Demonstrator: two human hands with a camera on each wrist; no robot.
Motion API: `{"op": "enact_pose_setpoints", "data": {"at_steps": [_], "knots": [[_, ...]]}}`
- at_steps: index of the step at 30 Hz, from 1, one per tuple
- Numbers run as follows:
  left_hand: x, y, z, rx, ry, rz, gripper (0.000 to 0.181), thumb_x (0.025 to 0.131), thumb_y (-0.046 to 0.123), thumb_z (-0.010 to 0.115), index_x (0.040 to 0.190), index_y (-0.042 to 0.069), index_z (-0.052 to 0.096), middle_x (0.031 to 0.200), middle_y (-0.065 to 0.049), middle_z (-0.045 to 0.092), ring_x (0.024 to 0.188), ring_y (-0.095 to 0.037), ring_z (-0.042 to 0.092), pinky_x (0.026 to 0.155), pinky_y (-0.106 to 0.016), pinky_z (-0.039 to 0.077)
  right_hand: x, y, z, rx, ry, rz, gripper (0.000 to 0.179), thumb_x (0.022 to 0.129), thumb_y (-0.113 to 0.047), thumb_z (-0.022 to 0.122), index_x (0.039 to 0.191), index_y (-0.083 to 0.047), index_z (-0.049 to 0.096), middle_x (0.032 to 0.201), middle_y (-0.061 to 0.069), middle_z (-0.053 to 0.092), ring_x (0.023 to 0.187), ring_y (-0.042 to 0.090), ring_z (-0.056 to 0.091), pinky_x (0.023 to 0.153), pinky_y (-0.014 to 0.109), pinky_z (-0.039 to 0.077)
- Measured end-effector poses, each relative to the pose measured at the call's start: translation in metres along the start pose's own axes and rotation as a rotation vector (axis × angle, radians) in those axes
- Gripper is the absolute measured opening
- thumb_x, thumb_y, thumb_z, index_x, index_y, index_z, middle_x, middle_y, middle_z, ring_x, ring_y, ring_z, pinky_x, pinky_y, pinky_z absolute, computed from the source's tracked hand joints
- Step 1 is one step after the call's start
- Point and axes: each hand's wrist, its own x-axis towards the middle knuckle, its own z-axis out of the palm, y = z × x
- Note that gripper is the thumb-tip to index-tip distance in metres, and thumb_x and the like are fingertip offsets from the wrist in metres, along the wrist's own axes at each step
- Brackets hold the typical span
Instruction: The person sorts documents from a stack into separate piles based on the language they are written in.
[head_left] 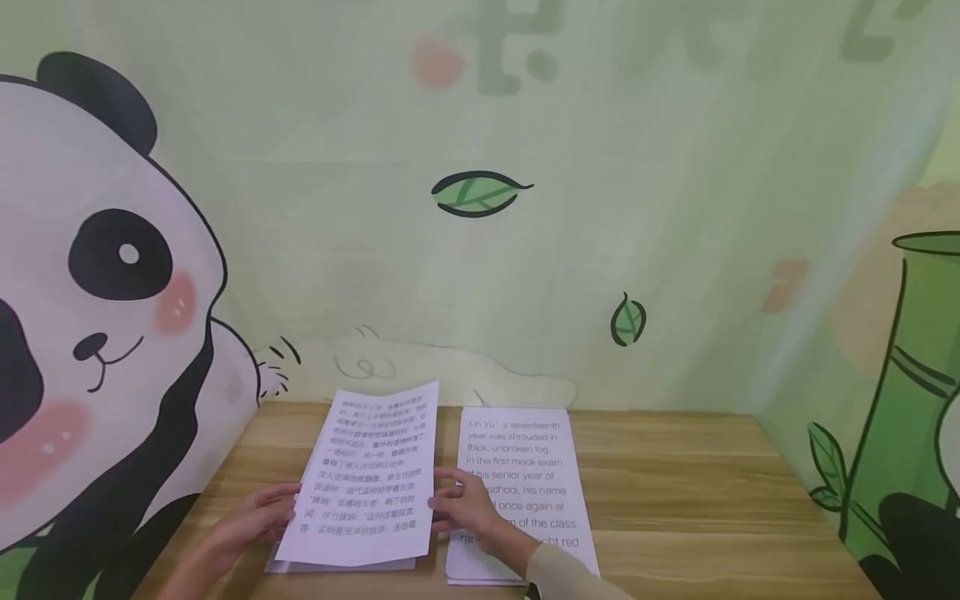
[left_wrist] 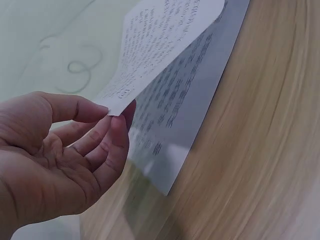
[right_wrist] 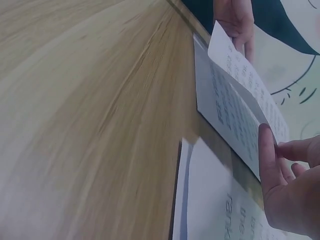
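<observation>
A printed sheet of paper (head_left: 363, 475) with Chinese text is held up above the table between both hands. My left hand (head_left: 258, 521) pinches its left edge between thumb and fingers, plain in the left wrist view, where the sheet's corner (left_wrist: 120, 102) bends at the fingertips. At the opposite edge my right hand (head_left: 472, 508) pinches it with thumb and fingers. Under the raised sheet lies another printed page (left_wrist: 175, 105), flat on the table. To the right, partly covered by my right hand, is a stack of sheets (head_left: 517, 442) with large English text.
The wooden table (head_left: 675, 500) extends to the right of the English sheets. Behind it hangs a green backdrop (head_left: 337, 250) with a drawn panda (head_left: 105, 208), leaves and bamboo.
</observation>
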Motion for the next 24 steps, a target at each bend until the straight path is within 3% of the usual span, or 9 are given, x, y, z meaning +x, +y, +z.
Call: {"op": "enact_pose_setpoints", "data": {"at_steps": [4, 6, 8, 14, 19, 24], "knots": [[0.000, -0.005, -0.012, -0.009, -0.058, 0.032, 0.059, 0.102, 0.009, 0.051, 0.148, -0.019, 0.027, 0.104, 0.005, 0.072, 0.086, -0.011, 0.066, 0.076, -0.030, 0.056, 0.005, 0.003, 0.011, 0.044, -0.017, -0.006, 0.056, 0.088, 0.006, 0.067, 0.142, 0.003, 0.053, 0.099, 0.015, 0.071, 0.077, 0.016, 0.072, 0.071, 0.039, 0.065], [0.000, -0.008, -0.016, -0.014, -0.056, 0.031, 0.058, 0.102, 0.010, 0.052, 0.147, -0.019, 0.028, 0.103, 0.006, 0.073, 0.085, -0.009, 0.067, 0.076, -0.029, 0.057, 0.009, 0.005, 0.017, 0.056, -0.024, -0.003, 0.056, 0.088, 0.007, 0.067, 0.142, 0.005, 0.052, 0.099, 0.016, 0.072, 0.077, 0.017, 0.073, 0.070, 0.039, 0.065], [0.001, -0.009, -0.016, -0.028, -0.010, 0.006, 0.057, 0.101, 0.010, 0.055, 0.146, -0.017, 0.034, 0.100, 0.006, 0.074, 0.083, -0.010, 0.068, 0.074, -0.029, 0.057, 0.011, 0.006, 0.020, 0.051, -0.022, 0.017, 0.057, 0.088, 0.007, 0.067, 0.142, 0.006, 0.051, 0.099, 0.017, 0.073, 0.077, 0.018, 0.073, 0.069, 0.037, 0.065], [0.007, -0.016, -0.004, 0.001, 0.209, -0.089, 0.048, 0.095, 0.002, 0.064, 0.137, -0.015, 0.050, 0.092, -0.004, 0.076, 0.078, -0.014, 0.068, 0.070, -0.030, 0.059, 0.014, 0.006, 0.020, -0.012, -0.034, 0.071, 0.063, 0.087, 0.010, 0.067, 0.146, 0.008, 0.045, 0.102, 0.020, 0.073, 0.080, 0.022, 0.074, 0.070, 0.036, 0.065], [0.010, -0.016, 0.000, 0.060, 0.253, -0.135, 0.046, 0.094, 0.002, 0.065, 0.135, -0.015, 0.053, 0.095, -0.008, 0.073, 0.080, -0.016, 0.065, 0.071, -0.031, 0.059, 0.013, 0.005, 0.019, -0.081, -0.073, 0.083, 0.070, 0.086, 0.009, 0.068, 0.150, 0.008, 0.040, 0.106, 0.019, 0.073, 0.085, 0.031, 0.075, 0.070, 0.037, 0.065], [0.010, -0.009, -0.002, 0.133, 0.278, -0.155, 0.043, 0.096, 0.009, 0.065, 0.133, -0.011, 0.057, 0.104, -0.015, 0.068, 0.084, -0.015, 0.062, 0.071, -0.028, 0.056, 0.010, 0.001, 0.009, -0.118, -0.142, 0.098, 0.068, 0.091, 0.002, 0.066, 0.151, 0.009, 0.036, 0.114, 0.020, 0.071, 0.088, 0.031, 0.075, 0.075, 0.038, 0.065]]}}
